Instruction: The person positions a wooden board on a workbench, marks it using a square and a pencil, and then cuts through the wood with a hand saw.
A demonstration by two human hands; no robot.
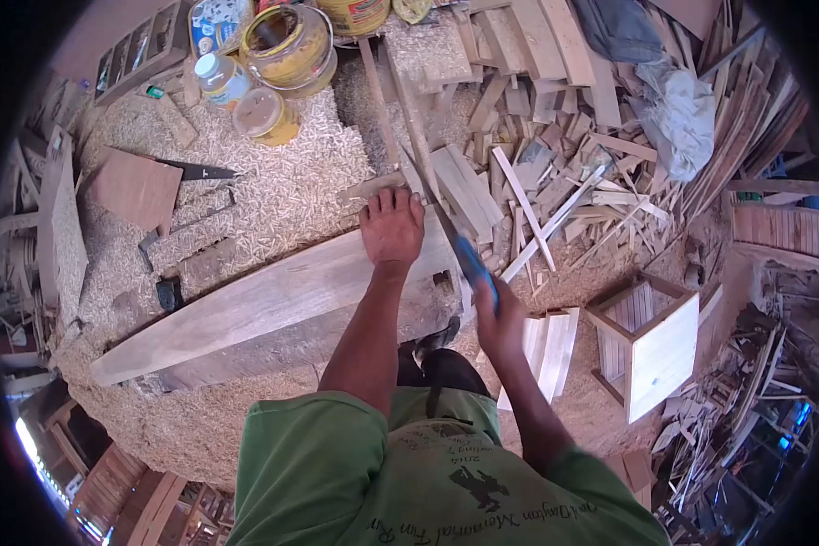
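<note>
While pressing flat on the long plank [273,305], left hand [391,227] open just beside handsaw [446,227]; right hand [499,318] clenched on its blue handle. Blade slip, likely cut fingers.

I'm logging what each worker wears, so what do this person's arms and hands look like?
Both arms are bare below short green sleeves of a T-shirt with dark printed lettering and a small dark figure. The left hand and right hand wear no gloves. No watch or ring shows.
</note>
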